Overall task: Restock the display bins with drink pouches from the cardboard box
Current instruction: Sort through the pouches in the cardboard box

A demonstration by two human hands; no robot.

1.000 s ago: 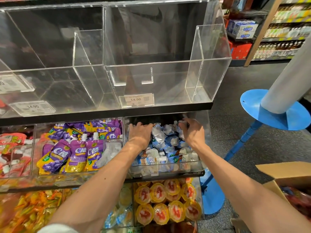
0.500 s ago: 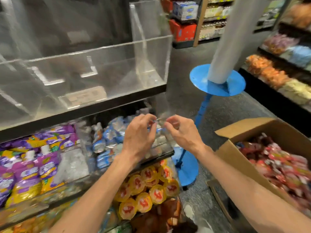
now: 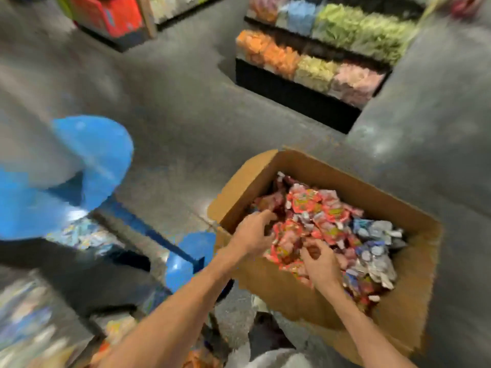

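The print on the drink pouches (image 3: 313,205) cannot be read; the display bins (image 3: 32,309) are blurred and cut off.

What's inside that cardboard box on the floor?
The cardboard box holds a heap of red drink pouches, with blue-white pouches toward its right side. The left hand and right hand are among them. Deeper layers and the bottom are covered.

No text, number or brand can be read here: motion blur smears the whole view. The red pouches (image 3: 313,205) in the box (image 3: 247,187) carry yellow and green print, but no letter of it can be made out. The same is true of the pale blue pouches (image 3: 377,235) just beside them. The red carton (image 3: 111,14) at the top left shows a blue patch, also illegible.
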